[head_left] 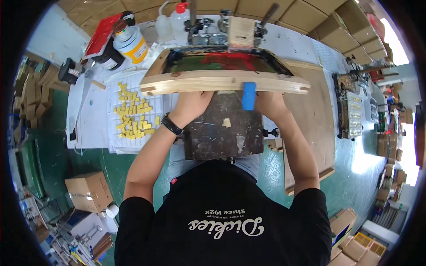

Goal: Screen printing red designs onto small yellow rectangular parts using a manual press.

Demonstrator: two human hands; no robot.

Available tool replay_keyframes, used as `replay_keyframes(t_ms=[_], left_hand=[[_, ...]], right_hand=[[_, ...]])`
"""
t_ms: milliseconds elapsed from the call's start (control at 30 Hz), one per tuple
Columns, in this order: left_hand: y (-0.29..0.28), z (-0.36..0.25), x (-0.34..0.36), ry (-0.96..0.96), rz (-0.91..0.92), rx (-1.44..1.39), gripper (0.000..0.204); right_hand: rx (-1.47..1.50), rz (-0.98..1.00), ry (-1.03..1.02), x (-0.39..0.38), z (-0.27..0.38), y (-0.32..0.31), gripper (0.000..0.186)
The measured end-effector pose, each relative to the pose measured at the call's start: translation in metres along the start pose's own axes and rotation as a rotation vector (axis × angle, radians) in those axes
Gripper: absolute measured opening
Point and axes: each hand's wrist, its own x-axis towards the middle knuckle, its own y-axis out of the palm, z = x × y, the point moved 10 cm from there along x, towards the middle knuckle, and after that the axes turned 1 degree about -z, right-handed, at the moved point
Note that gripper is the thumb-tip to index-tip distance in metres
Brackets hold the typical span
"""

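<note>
A wooden screen-printing frame point(222, 82) is tilted up in front of me, its mesh point(213, 63) smeared with red and black ink. A blue strip point(249, 96) hangs on its front edge. My left hand point(194, 104) reaches under the frame's near edge, left of the middle. My right hand point(271, 104) is under the same edge, to the right of the blue strip. The frame hides the fingers of both hands. Below lies a dark, stained base plate point(222, 133) with a small pale scrap point(226, 122) on it.
Several small yellow pieces point(133, 111) lie on white sheets at the left. Behind them stand a bottle with an orange label point(133, 46), a black ink tub point(108, 57) and a red-capped bottle point(180, 17). A clamp point(208, 29) holds the frame's back. A brown board point(315, 119) is at the right.
</note>
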Motion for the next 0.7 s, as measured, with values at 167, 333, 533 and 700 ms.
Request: replay_keyframes(t_ms=[167, 333, 533, 700], left_hand=[[0.042, -0.004, 0.007, 0.126, 0.064, 0.202, 0.028], [0.057, -0.005, 0.0, 0.155, 0.147, 0.383, 0.03], [0.039, -0.05, -0.019, 0.244, 0.169, 0.505, 0.033], [0.0, -0.063, -0.039, 0.186, 0.082, 0.214, 0.034]], right_hand=[[0.107, -0.087, 0.37, -0.045, -0.053, -0.036, 0.018], [0.185, -0.128, 0.782, -0.13, -0.144, -0.042, 0.017], [0.053, -0.152, 0.826, -0.16, -0.187, -0.029, 0.019], [-0.047, -0.096, 0.807, -0.15, -0.192, -0.022, 0.019]])
